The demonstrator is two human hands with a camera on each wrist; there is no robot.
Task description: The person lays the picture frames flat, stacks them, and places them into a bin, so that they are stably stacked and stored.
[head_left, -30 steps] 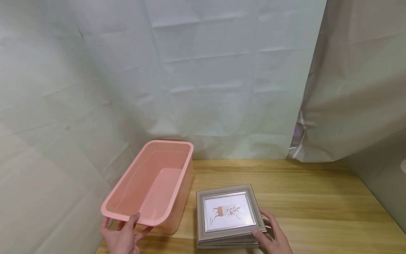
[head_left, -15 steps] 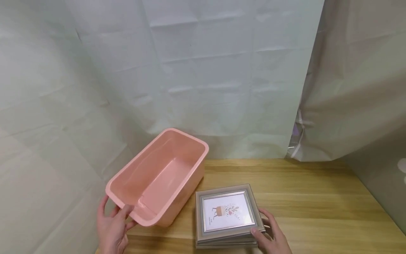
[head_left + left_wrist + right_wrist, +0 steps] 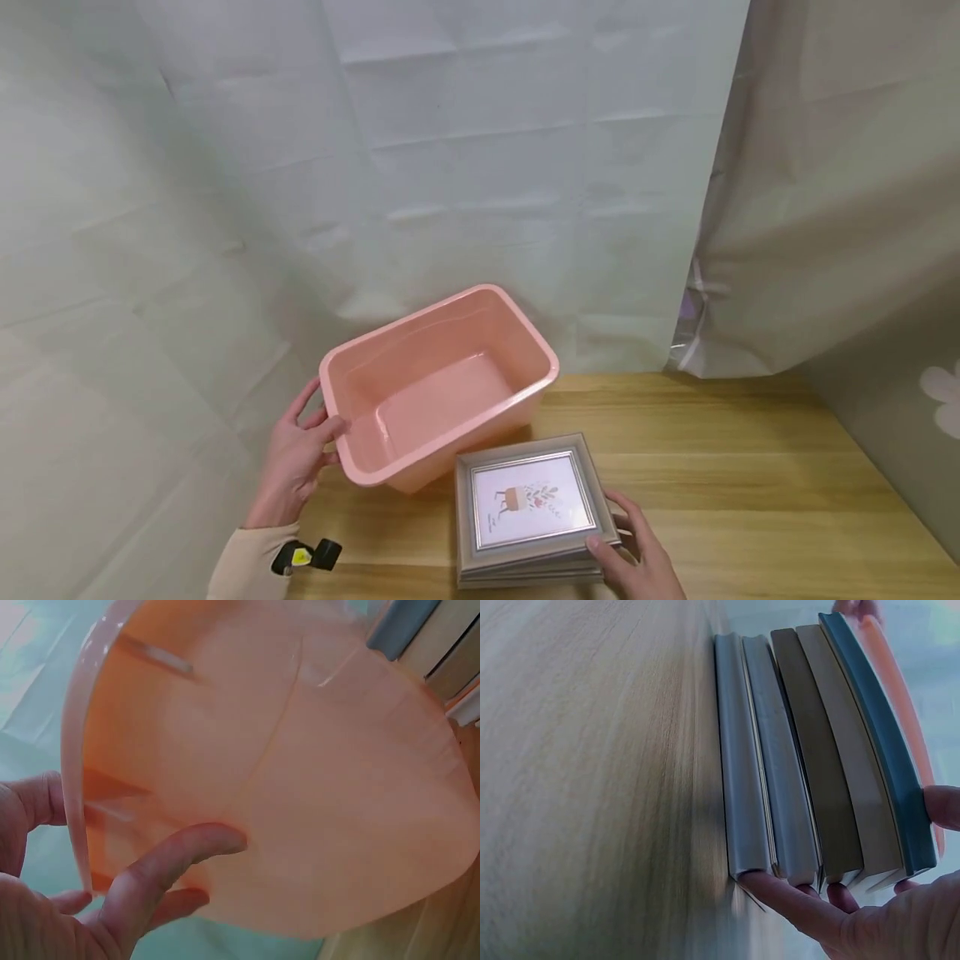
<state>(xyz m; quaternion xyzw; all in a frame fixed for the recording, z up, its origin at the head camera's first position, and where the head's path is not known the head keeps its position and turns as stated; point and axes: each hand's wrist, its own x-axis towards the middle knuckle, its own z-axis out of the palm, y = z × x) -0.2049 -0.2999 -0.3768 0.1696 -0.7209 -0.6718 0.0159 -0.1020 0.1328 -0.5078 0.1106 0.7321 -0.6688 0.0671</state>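
Observation:
A pink plastic basin (image 3: pixel 420 350) sits slantwise on the left part of the table, its hollow facing up. My left hand (image 3: pixel 296 458) grips the rim at its left end, thumb inside and fingers outside, as the left wrist view also shows. A stack of picture frames (image 3: pixel 532 500) lies right in front of the basin; the top one holds a print of a plant-like drawing. My right hand (image 3: pixel 637 554) holds the stack at its near right corner. In the right wrist view, its thumb (image 3: pixel 943 808) is at the top frame and its fingers are along the stacked edges.
The wood-grain table (image 3: pixel 720 475) extends to the right of the frames. Pale sheeting (image 3: pixel 510 167) hangs behind and on the left; a darker grey cloth (image 3: pixel 840 183) hangs on the right. A black device (image 3: pixel 307 556) is strapped to my left wrist.
The basin has swung clockwise and shifted right, its right end now close behind the frames. My left hand moved forward and right with the rim. Right hand and frames stayed in place.

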